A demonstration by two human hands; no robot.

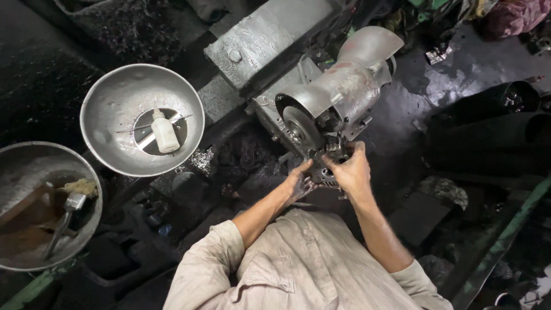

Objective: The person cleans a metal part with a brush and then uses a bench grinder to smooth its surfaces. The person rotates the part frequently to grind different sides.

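A grey bench grinder [344,92] with a round wheel [301,127] under a metal guard stands on a greasy metal block. Just below the wheel, both my hands hold a small dark metal part [326,163]. My left hand [299,182] grips its lower left side. My right hand [350,170] wraps its right side, with fingers up near the wheel. The part is mostly hidden by my fingers.
A steel bowl [109,97] at left holds a small white bottle [165,132]. A second bowl [86,229] at far left holds a brush [66,215] and brown liquid. Dark pipes [493,138] lie at right, and a green metal bar [505,235] runs along the lower right.
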